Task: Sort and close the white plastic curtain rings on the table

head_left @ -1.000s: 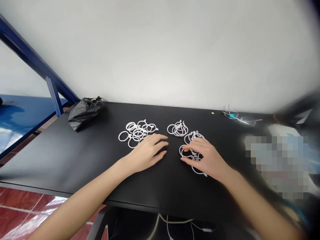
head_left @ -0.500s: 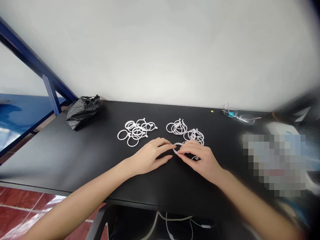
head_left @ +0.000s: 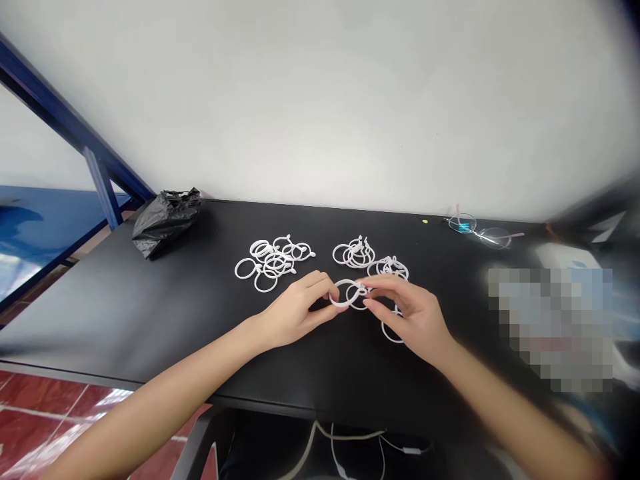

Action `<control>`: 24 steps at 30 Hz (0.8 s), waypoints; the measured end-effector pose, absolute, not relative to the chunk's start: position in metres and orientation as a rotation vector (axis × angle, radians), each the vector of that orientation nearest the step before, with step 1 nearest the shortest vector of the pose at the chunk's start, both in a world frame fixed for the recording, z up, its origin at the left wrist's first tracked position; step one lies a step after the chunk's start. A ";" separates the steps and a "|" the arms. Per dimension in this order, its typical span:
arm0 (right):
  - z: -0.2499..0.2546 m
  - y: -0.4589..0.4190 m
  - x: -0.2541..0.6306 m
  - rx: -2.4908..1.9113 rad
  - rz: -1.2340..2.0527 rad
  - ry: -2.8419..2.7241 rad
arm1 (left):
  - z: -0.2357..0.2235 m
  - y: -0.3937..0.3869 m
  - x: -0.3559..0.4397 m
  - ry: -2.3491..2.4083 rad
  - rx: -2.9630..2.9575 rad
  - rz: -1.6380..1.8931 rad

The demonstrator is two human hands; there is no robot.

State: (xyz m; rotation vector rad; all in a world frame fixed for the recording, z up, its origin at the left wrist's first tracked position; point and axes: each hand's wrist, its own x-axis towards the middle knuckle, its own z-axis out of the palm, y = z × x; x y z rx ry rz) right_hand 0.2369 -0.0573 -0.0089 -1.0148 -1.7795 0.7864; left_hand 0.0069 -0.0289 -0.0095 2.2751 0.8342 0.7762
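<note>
- left hand: fingers clamped on white ring, left side
- right hand: fingers at ring's narrow end, grip unclear
- other rings on bench

1. black bench, smooth and slightly glossy, its far edge along the wall.
2. crumpled black plastic bag at the far left corner.
3. left heap of white rings, loosely overlapping, left of the middle.
4. middle heap of white rings, bunched tighter.
5. right heap of white rings, just nearer, partly covered.
6. eyeglasses near the far edge, right, beside a small yellow speck.
</note>
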 end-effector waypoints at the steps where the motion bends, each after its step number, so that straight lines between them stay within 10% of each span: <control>1: -0.009 -0.058 0.237 -1.011 0.882 -1.727 | -0.009 -0.029 0.006 0.832 2.285 0.788; 24: -0.010 -0.059 0.227 -0.966 0.742 -1.691 | -0.004 -0.032 0.007 0.851 2.187 0.693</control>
